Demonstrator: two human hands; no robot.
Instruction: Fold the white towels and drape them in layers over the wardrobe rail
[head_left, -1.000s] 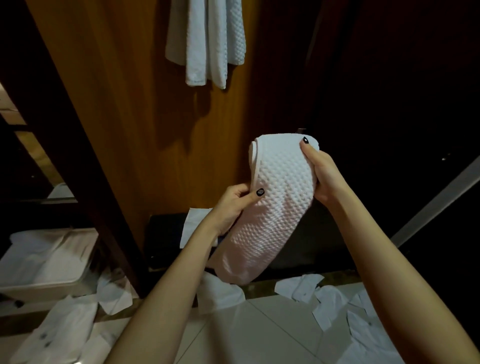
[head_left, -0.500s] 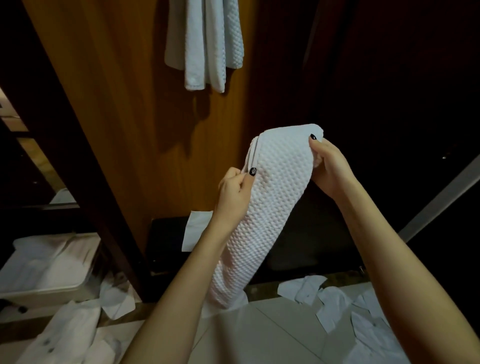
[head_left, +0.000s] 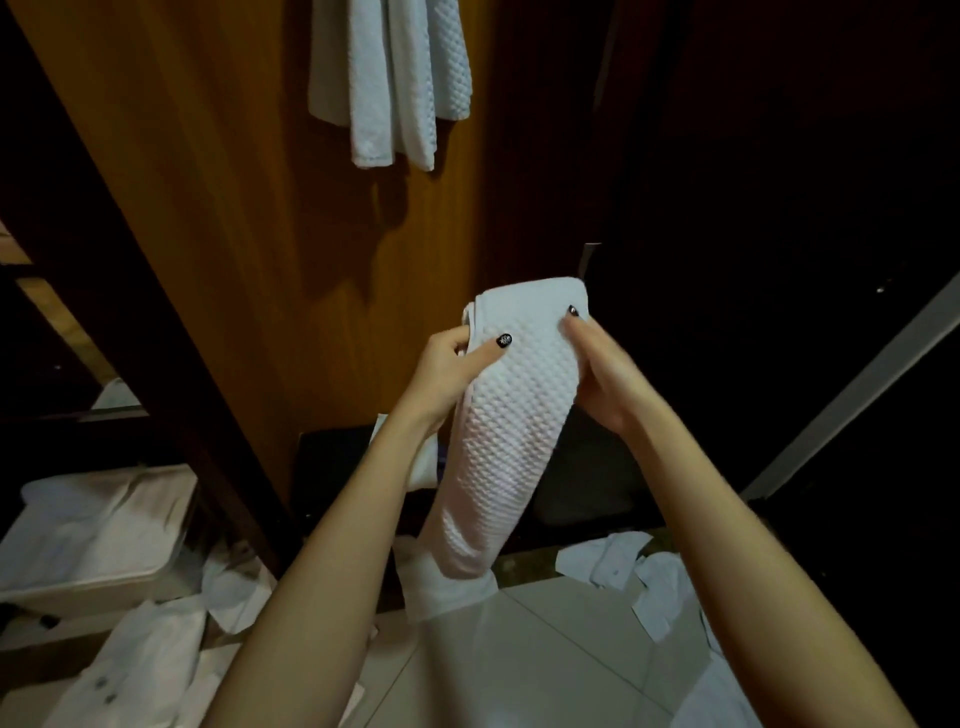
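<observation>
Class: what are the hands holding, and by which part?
Both hold one folded white towel near its top fold: left hand grips the left edge, right hand the right edge.

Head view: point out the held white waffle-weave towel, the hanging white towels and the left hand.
held white waffle-weave towel (head_left: 511, 426), head view, front face
hanging white towels (head_left: 389, 78), head view, middle fold
left hand (head_left: 444, 371), head view, thumb base

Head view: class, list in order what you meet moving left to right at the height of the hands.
Wooden wardrobe panel → left hand → folded white towel → right hand → pale slanted strip.
</observation>
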